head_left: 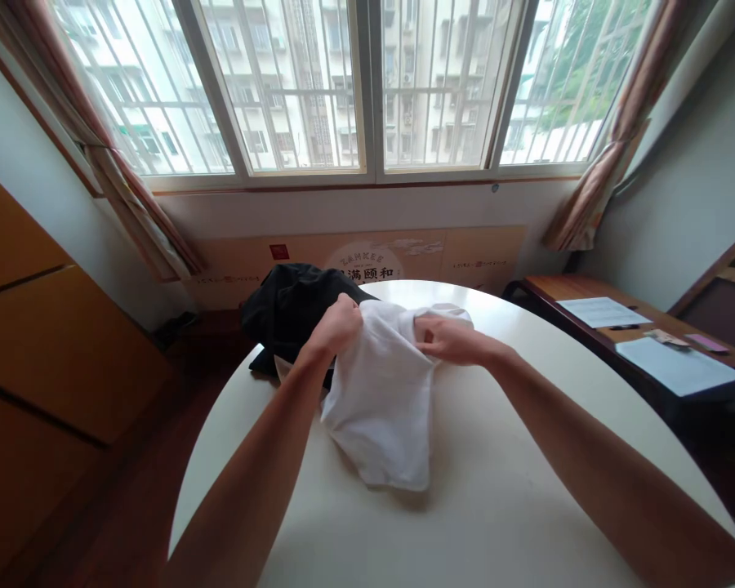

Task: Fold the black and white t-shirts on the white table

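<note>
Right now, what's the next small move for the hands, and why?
I'd probably ease the right hand away from the left hand to spread the white cloth: both hands grip its upper part, folds bunch by the right one, and black cloth crowds the left side.

On the white desk point(502, 482), the widest open stretch runs from the near edge up to the white cloth point(383, 400), bounded by the two forearms. The left forearm closes that stretch toward the left rim, and outside it only a narrow bare strip remains, ending at the black cloth point(297, 306), which blocks the far left rim. The right forearm slants over the right half; beyond it a broad bare band follows the right rim to the far edge. Behind the right hand point(447, 336), a thin strip separates cloth from far edge. A side table point(563, 294) stands past the right rim.
</note>
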`<act>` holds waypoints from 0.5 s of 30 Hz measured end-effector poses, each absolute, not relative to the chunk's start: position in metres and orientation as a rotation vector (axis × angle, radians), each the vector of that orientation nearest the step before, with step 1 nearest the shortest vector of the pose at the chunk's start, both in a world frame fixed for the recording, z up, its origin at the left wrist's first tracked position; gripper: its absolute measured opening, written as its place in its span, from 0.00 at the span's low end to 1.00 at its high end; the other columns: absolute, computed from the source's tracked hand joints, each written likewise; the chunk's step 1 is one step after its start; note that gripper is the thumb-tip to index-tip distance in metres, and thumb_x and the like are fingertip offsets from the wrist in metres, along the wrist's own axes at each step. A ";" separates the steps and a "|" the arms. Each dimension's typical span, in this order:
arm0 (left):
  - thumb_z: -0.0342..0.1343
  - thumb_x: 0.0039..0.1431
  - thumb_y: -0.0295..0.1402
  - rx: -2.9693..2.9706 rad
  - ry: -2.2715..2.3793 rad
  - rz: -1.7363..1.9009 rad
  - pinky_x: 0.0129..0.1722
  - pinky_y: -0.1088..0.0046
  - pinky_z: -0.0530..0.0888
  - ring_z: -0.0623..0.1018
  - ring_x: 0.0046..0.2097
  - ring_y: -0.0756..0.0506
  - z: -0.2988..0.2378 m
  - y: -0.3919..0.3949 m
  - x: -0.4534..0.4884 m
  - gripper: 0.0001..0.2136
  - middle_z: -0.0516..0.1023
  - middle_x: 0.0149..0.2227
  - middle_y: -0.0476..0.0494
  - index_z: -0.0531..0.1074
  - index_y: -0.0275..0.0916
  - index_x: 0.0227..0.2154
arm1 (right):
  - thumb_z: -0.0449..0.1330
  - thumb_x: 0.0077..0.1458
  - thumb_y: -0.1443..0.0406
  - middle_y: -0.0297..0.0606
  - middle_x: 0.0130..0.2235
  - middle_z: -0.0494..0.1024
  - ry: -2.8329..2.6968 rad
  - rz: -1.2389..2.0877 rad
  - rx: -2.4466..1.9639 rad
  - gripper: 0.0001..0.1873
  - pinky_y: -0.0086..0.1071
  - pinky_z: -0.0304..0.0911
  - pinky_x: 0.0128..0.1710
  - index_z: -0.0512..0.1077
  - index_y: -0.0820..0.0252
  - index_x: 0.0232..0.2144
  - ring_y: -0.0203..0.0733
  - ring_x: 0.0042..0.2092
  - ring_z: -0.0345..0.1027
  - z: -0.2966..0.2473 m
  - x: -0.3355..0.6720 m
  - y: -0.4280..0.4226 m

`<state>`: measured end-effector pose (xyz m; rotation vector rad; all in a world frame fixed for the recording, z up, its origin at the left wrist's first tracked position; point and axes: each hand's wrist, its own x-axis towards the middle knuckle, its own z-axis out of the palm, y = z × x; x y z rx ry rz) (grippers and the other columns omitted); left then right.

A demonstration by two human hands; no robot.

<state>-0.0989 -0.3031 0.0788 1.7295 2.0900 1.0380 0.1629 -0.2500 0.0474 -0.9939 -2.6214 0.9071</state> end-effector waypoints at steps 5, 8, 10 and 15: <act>0.58 0.53 0.31 1.792 1.909 0.933 0.31 0.74 0.68 0.76 0.35 0.44 0.075 -0.306 -0.098 0.08 0.80 0.31 0.46 0.76 0.40 0.37 | 0.72 0.54 0.52 0.38 0.62 0.76 -1.926 1.024 -0.714 0.41 0.37 0.73 0.37 0.65 0.43 0.67 0.46 0.41 0.76 0.034 0.145 -0.248; 0.58 0.56 0.36 1.801 1.626 0.843 0.27 0.76 0.68 0.76 0.31 0.45 0.076 -0.308 -0.089 0.07 0.79 0.29 0.46 0.77 0.38 0.29 | 0.78 0.47 0.56 0.37 0.58 0.79 -1.682 1.422 -0.589 0.48 0.41 0.76 0.47 0.64 0.42 0.67 0.52 0.52 0.76 0.027 0.137 -0.253; 0.57 0.59 0.36 1.816 1.558 0.858 0.25 0.77 0.68 0.75 0.28 0.47 0.077 -0.308 -0.085 0.10 0.78 0.27 0.47 0.75 0.37 0.26 | 0.78 0.45 0.57 0.38 0.53 0.82 -1.569 1.653 -0.595 0.43 0.41 0.77 0.47 0.69 0.46 0.62 0.53 0.52 0.78 0.026 0.139 -0.254; 0.57 0.66 0.36 1.668 1.645 1.153 0.21 0.76 0.70 0.73 0.21 0.50 0.089 -0.307 -0.084 0.13 0.73 0.20 0.49 0.69 0.38 0.25 | 0.67 0.55 0.47 0.43 0.47 0.85 -1.459 1.750 -0.659 0.26 0.45 0.78 0.44 0.78 0.55 0.50 0.58 0.47 0.80 0.042 0.175 -0.237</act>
